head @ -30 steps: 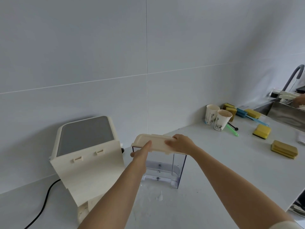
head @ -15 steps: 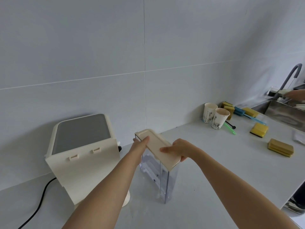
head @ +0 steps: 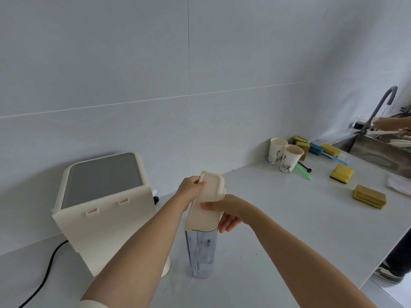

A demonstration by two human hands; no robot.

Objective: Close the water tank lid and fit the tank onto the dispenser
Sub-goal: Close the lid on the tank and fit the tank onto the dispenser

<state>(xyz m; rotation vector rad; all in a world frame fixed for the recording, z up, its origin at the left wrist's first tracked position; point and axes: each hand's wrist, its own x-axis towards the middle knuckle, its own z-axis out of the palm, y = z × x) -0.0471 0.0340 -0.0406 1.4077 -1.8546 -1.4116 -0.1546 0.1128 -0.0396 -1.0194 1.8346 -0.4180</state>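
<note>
A clear plastic water tank [head: 201,252] stands upright on the white counter, its narrow end facing me, with a cream lid [head: 205,202] lying flat on its top. My left hand [head: 191,189] grips the far left edge of the lid. My right hand [head: 229,213] clasps the tank's right side just under the lid, thumb on top. The cream dispenser [head: 104,207] sits left of the tank, its flat back panel with two small slots turned towards me.
A black power cord [head: 47,270] runs from the dispenser to the lower left. Two paper cups [head: 283,157], several yellow sponges [head: 341,173] and brushes lie at the right. Another person's hands [head: 391,126] work at a steel sink [head: 382,155] under a tap.
Both hands have turned the tank from broadside to end-on. It has shifted a little nearer the dispenser's back panel. The lid has stayed on top.
</note>
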